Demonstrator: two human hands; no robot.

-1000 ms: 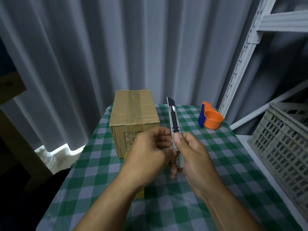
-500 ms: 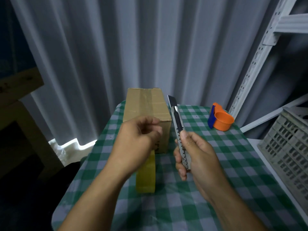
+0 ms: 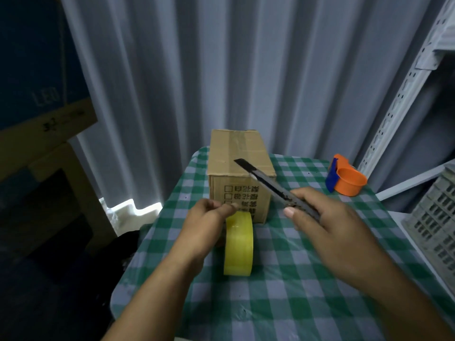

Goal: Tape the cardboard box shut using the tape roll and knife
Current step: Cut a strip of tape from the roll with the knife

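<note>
The brown cardboard box [image 3: 240, 153] stands at the far side of the table, flaps down, with a tape strip along its top. A yellow tape roll [image 3: 238, 244] stands on edge in front of it. My left hand [image 3: 206, 222] is beside the roll's top, thumb and forefinger pinched at its upper edge. My right hand [image 3: 327, 222] grips a grey utility knife [image 3: 273, 185]. Its blade is extended and points up and left over the box's near top edge.
A green and white checked cloth [image 3: 283, 279] covers the small table. An orange and blue tape dispenser [image 3: 346, 179] sits at the far right corner. A grey plastic crate [image 3: 435, 217] and white shelf posts stand to the right, a curtain behind, dark floor to the left.
My hands have parted: the left let go of the knife and dropped to the tape roll. The right tilted the knife from upright to leaning left over the box.
</note>
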